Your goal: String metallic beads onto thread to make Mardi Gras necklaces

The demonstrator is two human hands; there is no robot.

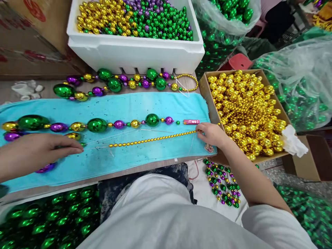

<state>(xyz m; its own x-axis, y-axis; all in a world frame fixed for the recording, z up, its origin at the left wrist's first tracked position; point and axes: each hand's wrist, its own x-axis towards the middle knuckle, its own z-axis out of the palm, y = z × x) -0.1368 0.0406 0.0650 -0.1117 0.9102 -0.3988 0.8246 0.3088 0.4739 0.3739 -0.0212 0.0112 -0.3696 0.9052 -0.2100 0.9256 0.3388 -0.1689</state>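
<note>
My left hand is closed in a pinch at the left of the turquoise towel, with thin white thread running right from its fingertips. A small green bead shows at those fingertips. My right hand pinches the right end of a string of small gold beads, held slanting across the towel. Behind it lies a strand of large green, gold and purple beads, its left part curving under my left hand. A pink-red tag sits near the strand's right end, just beyond my right hand.
A finished-looking bead necklace lies behind the towel. Beyond it stands a white foam box of mixed beads. At right is a cardboard box of gold beads. Green beads fill the lower left; bagged green beads stand right.
</note>
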